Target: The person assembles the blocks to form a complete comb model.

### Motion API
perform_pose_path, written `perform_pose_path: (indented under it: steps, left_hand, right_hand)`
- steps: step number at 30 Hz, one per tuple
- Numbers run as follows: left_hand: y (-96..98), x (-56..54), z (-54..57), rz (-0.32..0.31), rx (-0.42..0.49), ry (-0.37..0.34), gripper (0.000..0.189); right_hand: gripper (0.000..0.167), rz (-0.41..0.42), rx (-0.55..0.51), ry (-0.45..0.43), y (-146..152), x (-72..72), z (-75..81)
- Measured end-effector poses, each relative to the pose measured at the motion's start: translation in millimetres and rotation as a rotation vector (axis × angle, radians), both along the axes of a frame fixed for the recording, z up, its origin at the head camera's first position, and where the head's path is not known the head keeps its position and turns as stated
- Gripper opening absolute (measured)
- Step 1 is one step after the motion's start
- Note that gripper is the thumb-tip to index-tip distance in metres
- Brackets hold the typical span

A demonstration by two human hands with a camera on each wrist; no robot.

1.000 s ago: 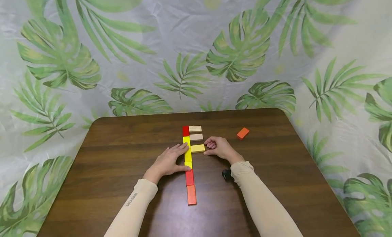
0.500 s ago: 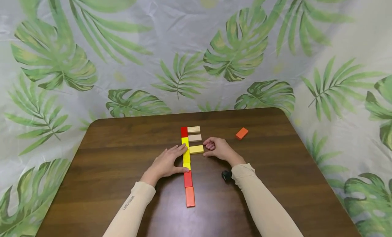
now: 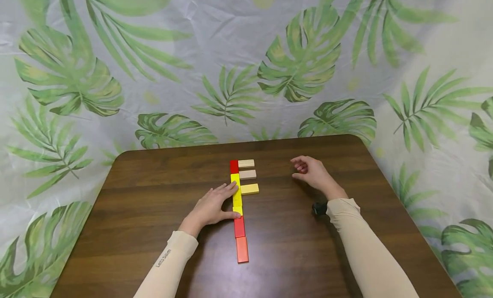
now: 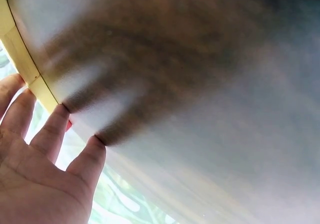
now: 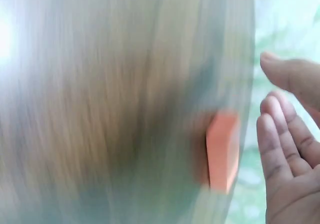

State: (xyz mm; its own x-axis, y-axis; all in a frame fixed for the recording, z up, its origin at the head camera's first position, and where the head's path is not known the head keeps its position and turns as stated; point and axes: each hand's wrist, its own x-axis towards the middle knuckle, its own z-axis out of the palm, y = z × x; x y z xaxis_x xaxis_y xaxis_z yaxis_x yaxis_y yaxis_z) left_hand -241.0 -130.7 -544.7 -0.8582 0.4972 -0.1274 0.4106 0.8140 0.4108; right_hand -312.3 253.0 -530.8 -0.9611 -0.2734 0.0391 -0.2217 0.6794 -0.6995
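A straight row of blocks runs down the table: a red block (image 3: 234,166) at the far end, yellow blocks (image 3: 237,199), another red block (image 3: 239,226) and an orange-red block (image 3: 242,249) at the near end. My left hand (image 3: 209,206) lies beside it, with spread fingers touching the yellow part and the thumb at the yellow-red joint. Farther right, my right hand (image 3: 316,176) is above the table, holding nothing, its thumb apart from its bent fingers. A separate orange block (image 5: 220,151) lies near that hand in the right wrist view; the head view hides it.
Two pale wooden blocks (image 3: 246,163) (image 3: 247,174) and a light yellow block (image 3: 249,189) stick out from the row's right side, one below another. The brown table (image 3: 154,182) ends at a leaf-patterned cloth (image 3: 231,67) behind it. A black wrist device (image 3: 319,209) sits at my right wrist.
My right hand has moved right, from the light yellow block's end toward the loose orange block, which is now covered in the head view. The left hand has stayed on the row.
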Motion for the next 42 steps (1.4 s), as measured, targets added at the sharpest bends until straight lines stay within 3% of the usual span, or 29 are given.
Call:
perform_pose_path:
  steps: [6,15,42]
  left_hand:
    - [0.0,0.6,2.4,0.000,0.009,-0.006,0.096]
    - [3.6,-0.5,0.6,-0.001,0.023,-0.008,0.095]
    - [-0.9,0.7,0.5,-0.003,0.027,-0.008,0.095]
  right_hand:
    - [0.047,-0.032,0.119,0.020,34.7,-8.5,4.0]
    - [0.058,-0.026,0.248,-0.012,56.9,-13.2,3.2]
    - [0.056,0.004,0.244,-0.036,49.7,-16.0,-4.3]
